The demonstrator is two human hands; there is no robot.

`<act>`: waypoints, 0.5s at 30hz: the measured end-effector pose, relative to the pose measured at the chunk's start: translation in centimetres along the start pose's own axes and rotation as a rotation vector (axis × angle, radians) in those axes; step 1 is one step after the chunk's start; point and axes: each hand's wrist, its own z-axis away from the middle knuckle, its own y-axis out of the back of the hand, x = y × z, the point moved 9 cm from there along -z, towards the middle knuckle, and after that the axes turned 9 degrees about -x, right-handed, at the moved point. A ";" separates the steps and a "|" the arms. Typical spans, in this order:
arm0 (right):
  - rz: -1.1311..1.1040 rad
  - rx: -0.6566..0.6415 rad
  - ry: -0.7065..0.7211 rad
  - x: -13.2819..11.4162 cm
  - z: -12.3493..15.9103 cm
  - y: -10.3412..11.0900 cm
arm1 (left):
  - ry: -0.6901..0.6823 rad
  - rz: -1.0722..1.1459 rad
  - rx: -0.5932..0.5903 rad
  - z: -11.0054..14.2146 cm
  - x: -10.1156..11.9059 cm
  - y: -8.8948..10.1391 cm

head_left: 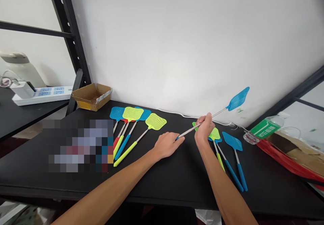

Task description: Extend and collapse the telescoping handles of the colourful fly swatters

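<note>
- White wall [162, 42] fills the upper frame behind a black table [177, 181].
- Blue fly swatter [238, 99] slants up from the centre toward the right, raised off the table.
- Left hand [167, 145] wraps its mostly hidden handle; right hand [204, 128] grips the metal shaft.
- Uneven force between the hands could bend the thin shaft.
- Careless swinging could knock the bottle [268, 127] at centre right or disturb the loose swatters [232, 141] at lower right.

Head-worn view, forward and down at hands [165, 145]
</note>
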 end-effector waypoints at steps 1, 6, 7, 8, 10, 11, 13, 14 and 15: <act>0.004 -0.011 -0.002 0.0 0.1 -0.2 | 0.001 0.002 0.002 0.0 0.0 0.0; 0.005 -0.017 -0.010 0.2 0.3 -0.3 | -0.004 0.012 0.002 0.0 0.1 0.0; 0.010 -0.018 -0.010 0.2 0.2 -0.3 | -0.004 0.013 0.003 0.0 0.1 0.0; 0.013 -0.020 -0.012 0.2 0.2 -0.3 | -0.003 0.015 0.004 0.0 0.1 0.0; 0.012 -0.020 -0.018 0.2 0.2 -0.2 | -0.004 0.019 0.006 -0.1 0.1 0.0; 0.011 -0.019 -0.022 0.3 0.2 -0.2 | -0.005 0.021 0.007 0.0 0.1 0.0; 0.006 -0.020 -0.025 0.2 0.2 -0.2 | -0.011 0.026 0.009 0.0 0.2 0.0; 0.002 -0.021 -0.025 0.2 0.2 -0.2 | -0.014 0.029 0.010 0.0 0.2 0.1; -0.003 -0.021 -0.027 0.2 0.3 -0.3 | -0.015 0.032 0.009 0.0 0.3 0.1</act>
